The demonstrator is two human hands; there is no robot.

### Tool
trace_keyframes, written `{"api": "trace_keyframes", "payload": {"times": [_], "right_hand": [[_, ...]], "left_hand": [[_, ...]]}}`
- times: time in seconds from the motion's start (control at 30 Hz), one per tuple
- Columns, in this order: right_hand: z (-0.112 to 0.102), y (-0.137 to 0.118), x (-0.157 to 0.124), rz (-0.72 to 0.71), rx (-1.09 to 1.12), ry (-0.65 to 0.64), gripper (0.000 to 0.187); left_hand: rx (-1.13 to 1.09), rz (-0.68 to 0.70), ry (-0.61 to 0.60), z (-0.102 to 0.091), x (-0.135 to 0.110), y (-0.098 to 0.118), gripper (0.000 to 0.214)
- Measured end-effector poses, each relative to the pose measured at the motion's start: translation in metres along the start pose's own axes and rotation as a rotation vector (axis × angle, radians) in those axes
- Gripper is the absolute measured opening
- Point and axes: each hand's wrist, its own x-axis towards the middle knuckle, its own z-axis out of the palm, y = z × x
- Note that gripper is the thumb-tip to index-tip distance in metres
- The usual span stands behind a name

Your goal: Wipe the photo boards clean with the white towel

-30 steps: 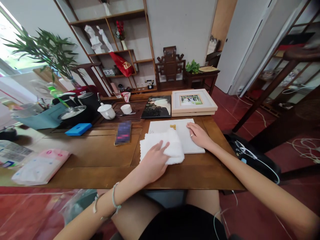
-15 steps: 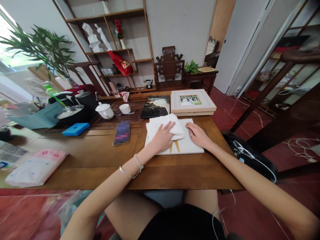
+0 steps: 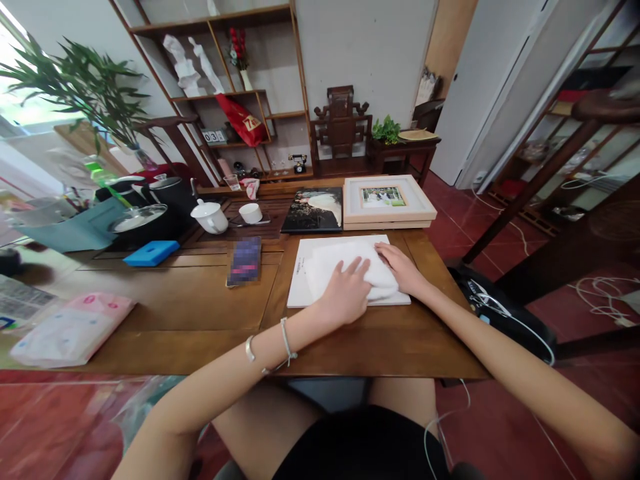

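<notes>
A flat white board [image 3: 300, 283] lies on the wooden table [image 3: 200, 313] in front of me. A folded white cloth [image 3: 350, 263] rests on top of it. My left hand [image 3: 345, 297] lies flat on the near part of the cloth, fingers stretched out and pressing down. My right hand [image 3: 403, 270] rests on the board's right side, fingers flat, touching the cloth's right edge. The cloth hides the board's middle.
Behind the board lie a dark photo print [image 3: 315, 210] and stacked light frames [image 3: 387, 203]. A phone [image 3: 245, 261], a blue box [image 3: 151, 253], white teapot [image 3: 210, 218], cup [image 3: 250, 213] and pots [image 3: 140, 223] stand left. A pink packet [image 3: 70, 330] lies near-left. A dark bag [image 3: 500, 313] sits on the floor at right.
My left hand slid the cloth over the board: from its near-left corner up to the far edge, then back right and nearer, covering the gold mark. My right hand stayed put.
</notes>
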Motion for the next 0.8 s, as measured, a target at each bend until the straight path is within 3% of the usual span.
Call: {"api": "trace_keyframes", "payload": {"times": [0.1, 0.2, 0.37, 0.47, 0.53, 0.63, 0.7, 0.8], "right_hand": [[-0.001, 0.001, -0.001, -0.033, 0.005, -0.008, 0.040], [-0.002, 0.005, -0.001, -0.072, 0.023, -0.016, 0.044], [0.000, 0.009, 0.001, -0.037, 0.025, -0.015, 0.037], [0.000, 0.008, 0.002, -0.013, 0.018, -0.017, 0.038], [0.000, 0.006, 0.001, -0.004, 0.014, -0.021, 0.039], [-0.001, 0.002, 0.001, 0.005, 0.009, -0.019, 0.043], [-0.001, -0.001, 0.001, 0.002, 0.008, -0.012, 0.043], [-0.001, -0.005, 0.002, -0.013, 0.006, -0.004, 0.042]], "left_hand": [[0.018, -0.060, -0.016, 0.000, 0.022, -0.016, 0.032], [0.036, -0.084, -0.020, 0.000, 0.027, -0.008, 0.033], [0.089, 0.016, 0.032, 0.002, -0.007, 0.041, 0.033], [0.087, 0.127, 0.094, -0.002, -0.026, 0.053, 0.031], [0.054, 0.148, 0.054, -0.008, -0.027, 0.043, 0.027], [-0.010, 0.123, -0.048, -0.014, -0.015, 0.009, 0.033], [-0.093, 0.077, -0.039, -0.014, -0.002, -0.018, 0.047], [-0.260, -0.001, 0.017, -0.010, 0.019, -0.050, 0.047]]}}
